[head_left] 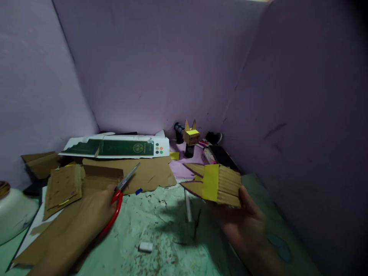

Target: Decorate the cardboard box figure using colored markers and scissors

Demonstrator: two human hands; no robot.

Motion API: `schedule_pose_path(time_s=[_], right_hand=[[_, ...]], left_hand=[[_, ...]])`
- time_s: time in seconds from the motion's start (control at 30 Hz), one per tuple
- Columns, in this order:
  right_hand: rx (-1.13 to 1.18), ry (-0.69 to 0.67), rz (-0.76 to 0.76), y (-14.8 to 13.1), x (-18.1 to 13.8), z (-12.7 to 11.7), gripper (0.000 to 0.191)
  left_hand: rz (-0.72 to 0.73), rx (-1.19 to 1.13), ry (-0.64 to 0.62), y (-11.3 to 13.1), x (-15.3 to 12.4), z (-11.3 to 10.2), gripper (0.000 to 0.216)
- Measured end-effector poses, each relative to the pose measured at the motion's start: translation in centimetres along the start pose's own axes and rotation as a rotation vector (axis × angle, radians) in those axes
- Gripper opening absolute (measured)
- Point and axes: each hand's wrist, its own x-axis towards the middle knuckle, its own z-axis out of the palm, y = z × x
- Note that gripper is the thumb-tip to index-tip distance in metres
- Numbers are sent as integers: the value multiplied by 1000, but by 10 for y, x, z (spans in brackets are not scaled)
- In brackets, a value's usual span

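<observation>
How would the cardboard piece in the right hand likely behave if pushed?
The cardboard piece is probably light, being ribbed board the right hand holds at one end. Its body seems stiff, its ribs straight; the two tapered points, jutting free, could crumple first.

We've scissors [118, 204] at our L hand [102, 203], w/ a cardboard sheet [152, 174] behind & a jar [17, 214] far L; our R hand [244, 226] holds a cardboard piece [229, 184]. Eraser [146, 246] on table [129, 230] btwn hands, nearer us. At back: carton [123, 147] ctr-L, small box [191, 137] ctr, nr wall [172, 76].
</observation>
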Motion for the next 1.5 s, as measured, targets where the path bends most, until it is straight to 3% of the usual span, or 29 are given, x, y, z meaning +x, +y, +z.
schedule_pose_path(time_s=[0.17, 0.4, 0.57, 0.7, 0.77, 0.83, 0.9, 0.97, 1.1, 1.2, 1.27, 1.37, 1.43, 1.5], right_hand=[[54, -34, 200, 4, -4, 9, 38], [-4, -133, 231, 9, -6, 2, 36], [-36, -245, 213, 15, -10, 3, 51], [-64, -298, 254, 22, -13, 0, 49], [-81, -356, 310, 27, -17, -4, 45], [-130, -438, 375, 34, -22, -7, 48], [-187, -527, 414, 43, -27, -7, 61], [-231, -603, 422, 52, -30, -6, 72], [-288, -713, 333, 70, -26, -9, 80], [-376, -732, 385, 77, -14, -29, 84], [-449, -652, 429, 77, -6, -47, 86], [-486, -565, 364, 64, 1, -62, 74], [-546, -557, 317, 50, 1, -58, 57], [-590, -452, 165, 37, -1, -46, 48]], left_hand=[[-55, 152, -4, -2, 4, -3, 31], [-55, 170, 63, -3, 3, -5, 31], [17, 140, 268, 6, -4, -11, 44], [180, -239, 475, 24, -17, 0, 52], [223, -384, 401, 40, -29, 12, 59], [337, -830, 67, 60, -44, 25, 85], [365, -1134, -52, 79, -58, 36, 112], [342, -1278, -132, 95, -68, 40, 126], [279, -1380, -100, 102, -68, 32, 109], [261, -1590, -240, 95, -59, 23, 94], [211, -1722, -308, 90, -53, 19, 89], [143, -1806, -347, 84, -45, 21, 75], [133, -1822, -381, 82, -43, 25, 70], [132, -1805, -390, 81, -43, 29, 73]])
